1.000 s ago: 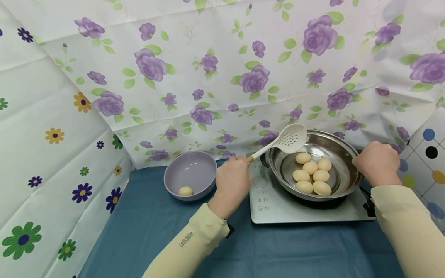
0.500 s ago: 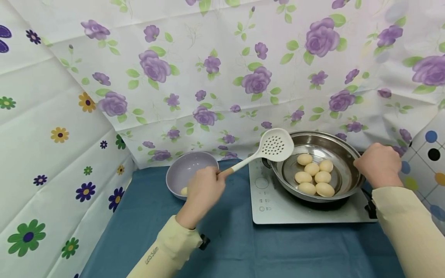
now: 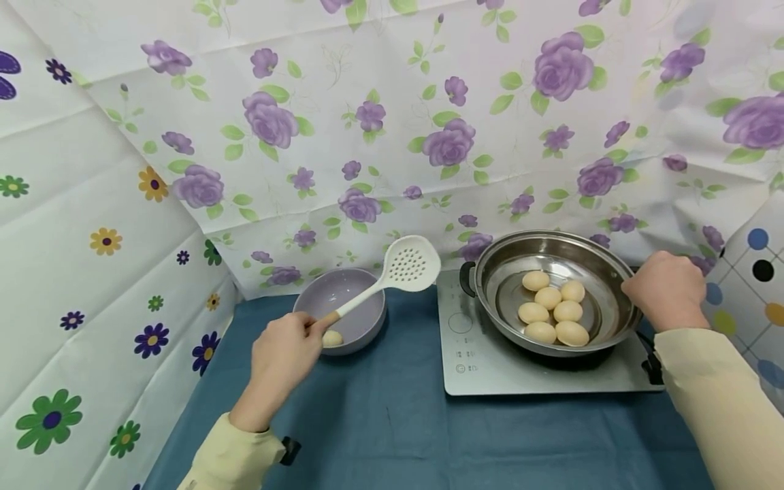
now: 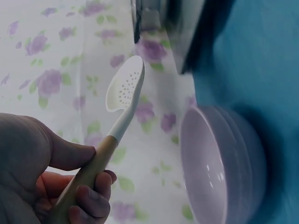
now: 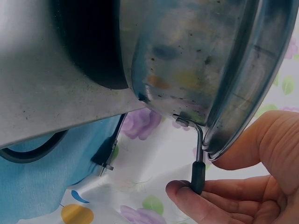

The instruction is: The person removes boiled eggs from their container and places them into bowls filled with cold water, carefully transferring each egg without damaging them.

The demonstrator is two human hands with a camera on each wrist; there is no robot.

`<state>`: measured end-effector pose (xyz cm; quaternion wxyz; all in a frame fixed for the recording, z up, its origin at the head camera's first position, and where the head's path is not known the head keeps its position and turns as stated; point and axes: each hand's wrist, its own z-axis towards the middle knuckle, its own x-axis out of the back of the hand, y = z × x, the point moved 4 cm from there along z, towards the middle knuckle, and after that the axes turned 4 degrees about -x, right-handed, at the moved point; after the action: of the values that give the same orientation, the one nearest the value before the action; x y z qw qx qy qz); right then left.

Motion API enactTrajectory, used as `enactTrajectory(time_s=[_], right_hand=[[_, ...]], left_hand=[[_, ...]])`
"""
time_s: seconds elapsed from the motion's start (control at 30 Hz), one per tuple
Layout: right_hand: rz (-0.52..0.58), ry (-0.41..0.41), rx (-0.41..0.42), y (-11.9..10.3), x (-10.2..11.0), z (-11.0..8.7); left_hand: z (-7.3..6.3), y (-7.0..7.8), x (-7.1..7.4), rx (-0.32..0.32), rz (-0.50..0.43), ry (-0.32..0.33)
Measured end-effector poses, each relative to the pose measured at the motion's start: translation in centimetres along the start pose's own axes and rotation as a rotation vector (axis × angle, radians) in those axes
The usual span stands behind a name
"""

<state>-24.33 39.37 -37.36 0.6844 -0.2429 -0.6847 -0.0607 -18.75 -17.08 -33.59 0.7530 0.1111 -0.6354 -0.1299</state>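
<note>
My left hand point(image 3: 284, 357) grips the wooden handle of a white slotted spoon point(image 3: 412, 264), thumb and fingers curled round it in the left wrist view. The spoon's perforated head is raised and bare, to the right of a lilac bowl point(image 3: 375, 318). One egg point(image 3: 332, 338) lies in that bowl, partly behind the hand. On the right, my right hand point(image 3: 666, 289) holds the side of a steel pan point(image 3: 603, 262). The right wrist view has its fingers curled round the black-sleeved pan handle point(image 5: 198, 177), the thumb at the rim. Several eggs point(image 3: 548, 298) lie in the pan.
The pan stands on a flat silver induction cooker point(image 3: 490, 378), set on a blue tablecloth point(image 3: 392, 422). Flowered sheeting point(image 3: 343, 136) rises behind and at both sides. A power plug point(image 5: 103, 161) and its cord hang beside the cooker.
My left hand has moved left with the slotted spoon, from beside the pan to over the bowl's front left edge. My right hand has stayed at the pan.
</note>
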Motion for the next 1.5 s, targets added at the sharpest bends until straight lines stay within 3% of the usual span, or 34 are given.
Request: enactTrajectory(time_s=[0.17,0.4,0.63,0.8,1.03,1.37,1.5], right_hand=[[-0.014,-0.009,0.005,-0.1,0.1,0.0],[-0.011,-0.026,0.003,0.0,0.0,-0.1],[-0.009,0.004,0.009,-0.2,0.2,-0.2],[-0.011,0.014,0.012,-0.3,0.2,-0.3],[-0.012,0.002,0.007,-0.3,0.1,-0.3],[-0.001,0.009,0.008,-0.3,-0.1,-0.5],[-0.009,0.015,0.009,-0.4,-0.2,-0.5]], left_hand=[[-1.0,-2.6,0.9,0.032,0.063,-0.006],[-1.3,-5.7,2.5,0.055,0.168,0.004],[-1.9,-7.8,3.7,0.061,0.278,0.038],[-2.3,-8.1,3.7,0.088,0.336,0.016],[-2.7,-7.8,4.1,0.044,0.407,0.063],[-2.9,-7.2,3.6,0.082,0.345,-0.119],[-2.8,-6.8,3.2,0.090,0.304,-0.151]])
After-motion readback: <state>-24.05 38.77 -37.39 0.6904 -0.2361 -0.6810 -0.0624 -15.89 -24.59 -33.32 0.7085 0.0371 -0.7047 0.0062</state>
